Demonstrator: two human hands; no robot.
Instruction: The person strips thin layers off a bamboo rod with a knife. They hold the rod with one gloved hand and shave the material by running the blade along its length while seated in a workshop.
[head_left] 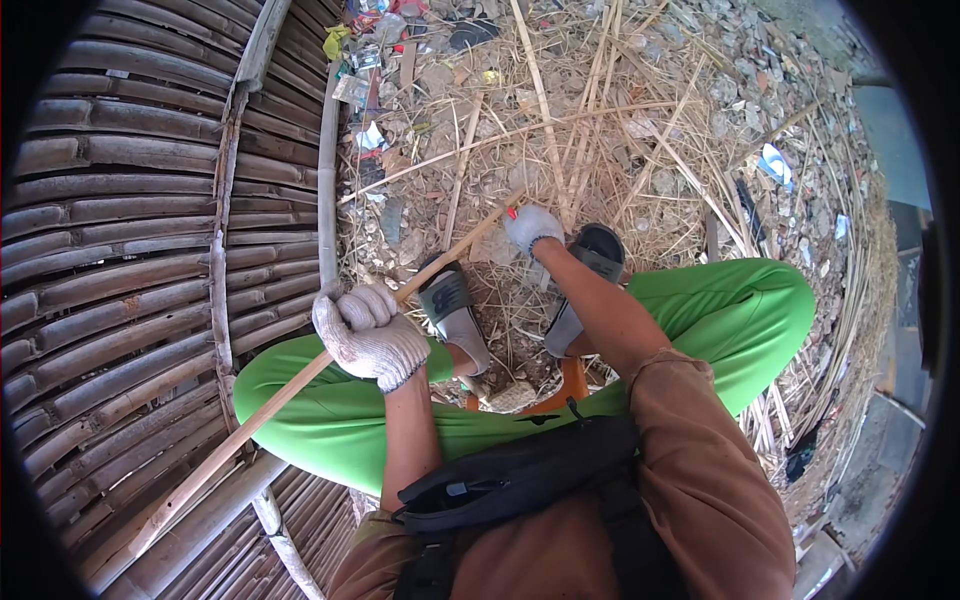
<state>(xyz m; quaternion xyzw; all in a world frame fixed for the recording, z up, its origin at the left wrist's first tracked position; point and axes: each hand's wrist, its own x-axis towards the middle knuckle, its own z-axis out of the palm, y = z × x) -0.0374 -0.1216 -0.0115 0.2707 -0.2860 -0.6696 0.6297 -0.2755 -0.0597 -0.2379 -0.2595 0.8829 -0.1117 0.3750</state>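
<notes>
A long, pale bamboo strip runs slantwise from the lower left up to the ground in front of my feet. My left hand, in a whitish knitted glove, is wrapped round it above my left knee. My right hand, gloved alike, is closed beside the strip's far end, between and just beyond my sandals. A small red bit shows at its fingers. The rest of what it grips is hidden, and I cannot tell whether that hand touches the strip.
A wall of bamboo slats stands close on my left. Straw, thin bamboo strips and scattered litter cover the ground ahead. My sandals rest among the shavings, and a black waist bag lies across my lap.
</notes>
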